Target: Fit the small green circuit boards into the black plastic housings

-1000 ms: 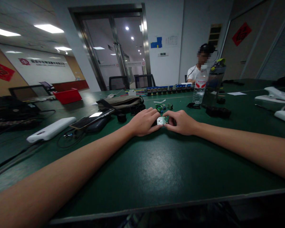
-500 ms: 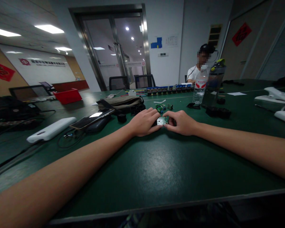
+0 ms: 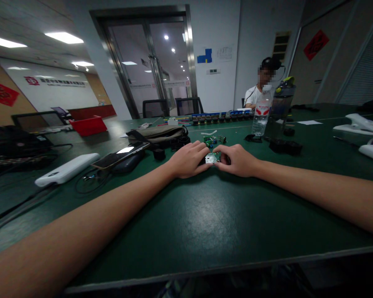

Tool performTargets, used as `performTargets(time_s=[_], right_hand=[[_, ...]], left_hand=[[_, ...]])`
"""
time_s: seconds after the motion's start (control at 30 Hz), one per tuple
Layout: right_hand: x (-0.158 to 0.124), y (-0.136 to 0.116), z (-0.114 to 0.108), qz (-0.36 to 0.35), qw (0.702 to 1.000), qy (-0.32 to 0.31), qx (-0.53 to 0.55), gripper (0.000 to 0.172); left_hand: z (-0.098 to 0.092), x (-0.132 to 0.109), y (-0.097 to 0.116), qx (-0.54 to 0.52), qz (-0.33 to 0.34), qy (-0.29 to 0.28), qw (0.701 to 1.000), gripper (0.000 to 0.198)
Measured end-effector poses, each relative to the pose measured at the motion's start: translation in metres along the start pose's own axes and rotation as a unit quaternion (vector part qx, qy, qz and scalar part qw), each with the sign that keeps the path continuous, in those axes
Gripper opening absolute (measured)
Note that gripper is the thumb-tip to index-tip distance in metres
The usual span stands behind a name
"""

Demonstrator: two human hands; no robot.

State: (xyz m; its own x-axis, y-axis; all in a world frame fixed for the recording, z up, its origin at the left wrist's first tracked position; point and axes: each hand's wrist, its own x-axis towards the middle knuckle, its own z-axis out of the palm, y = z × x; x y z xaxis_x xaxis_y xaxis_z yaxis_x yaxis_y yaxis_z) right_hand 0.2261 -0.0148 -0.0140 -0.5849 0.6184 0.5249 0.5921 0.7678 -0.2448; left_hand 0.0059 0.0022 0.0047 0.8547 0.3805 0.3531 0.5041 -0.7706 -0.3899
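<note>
Surface: one, dark green with a slight sheen; it bore the items below.

Bag: one, grey-brown, apparently fabric, lying beyond the left hand and to its left.

Bottles: two, upright, well beyond the right hand; a dark bottle with a yellow-green top, and a clear bottle with a red mark, just beside it.

Left hand: bare, low over the surface, closed in a narrow grip on the left end of the circuit board; fingers lay over the top, thumb along the near side.

Right hand: bare, thumb and forefinger pinched narrowly at the board's right end, the other fingers curled in; whether they held anything more could not be told.

Circuit board: one, small, green with a silvery face. Judged light, stiff and somewhat fragile, with smooth metal that might slip under a fingertip; best taken by its edges and ends, clear of any parts mounted on it. It lay directly between the two hands, touched by both, its middle exposed; the underside was hidden.

Green components: two, loose, just beyond the board; a larger piece and a smaller piece, both apart from the fingers.
</note>
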Motion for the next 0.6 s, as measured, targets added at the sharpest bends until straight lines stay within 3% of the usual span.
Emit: performTargets(time_s=[0.6], right_hand=[[-0.0002, -0.0003, -0.0003, -0.002, 1.000, 0.003, 0.001, 0.024]], left_hand=[[-0.0003, -0.0003, 0.0004, -0.007, 0.001, 0.006, 1.000, 0.041]])
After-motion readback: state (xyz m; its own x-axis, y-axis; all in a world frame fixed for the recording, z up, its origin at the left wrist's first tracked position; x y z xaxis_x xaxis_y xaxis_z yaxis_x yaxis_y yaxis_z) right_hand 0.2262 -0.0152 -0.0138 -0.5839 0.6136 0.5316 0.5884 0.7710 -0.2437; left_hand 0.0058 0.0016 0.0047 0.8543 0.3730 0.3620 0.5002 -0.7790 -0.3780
